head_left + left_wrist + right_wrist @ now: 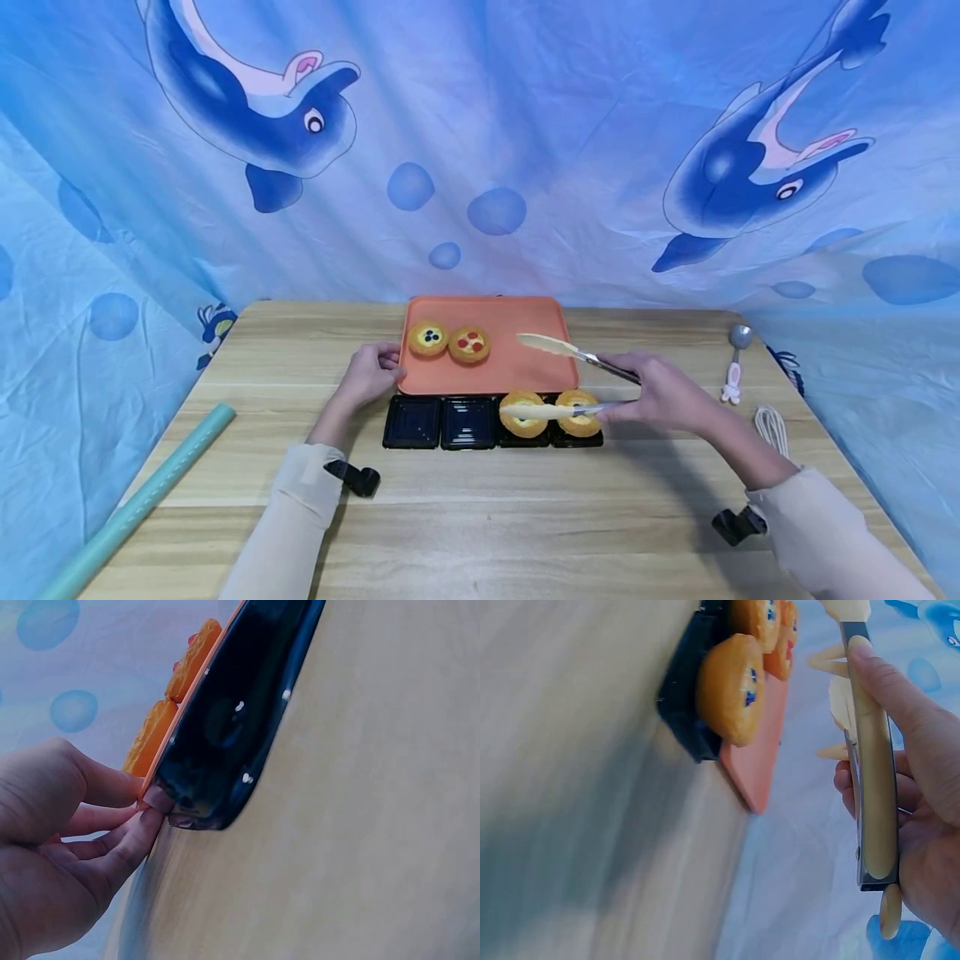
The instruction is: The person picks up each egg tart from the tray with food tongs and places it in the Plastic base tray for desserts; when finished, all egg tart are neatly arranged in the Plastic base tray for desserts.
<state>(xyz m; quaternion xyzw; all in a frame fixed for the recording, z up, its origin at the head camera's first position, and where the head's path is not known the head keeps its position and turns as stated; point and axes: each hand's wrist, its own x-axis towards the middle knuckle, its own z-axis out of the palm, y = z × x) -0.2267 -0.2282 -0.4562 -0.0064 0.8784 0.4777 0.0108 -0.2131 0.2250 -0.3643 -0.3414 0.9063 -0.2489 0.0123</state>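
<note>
My left hand (369,375) pinches the left edge of an orange tray (517,315) between thumb and fingers. On that tray lie a blueberry-topped tart (428,339) and a tart with red toppings (469,345), side by side. A black container (468,422) stands along the tray's near edge; its two right compartments hold a tart (523,427) and another tart (579,402) with dark blue toppings, while the two left ones are bare. My right hand (663,393) holds food tongs (551,345), arms spread apart with nothing between them, above the tray and the right-hand tarts.
At the right lie a scoop (735,367) with a pink-and-white handle and a whisk (771,429). A rolled teal mat (142,504) lies along the table's left side. Behind the wooden table (480,525) hangs a blue dolphin-print cloth (555,108).
</note>
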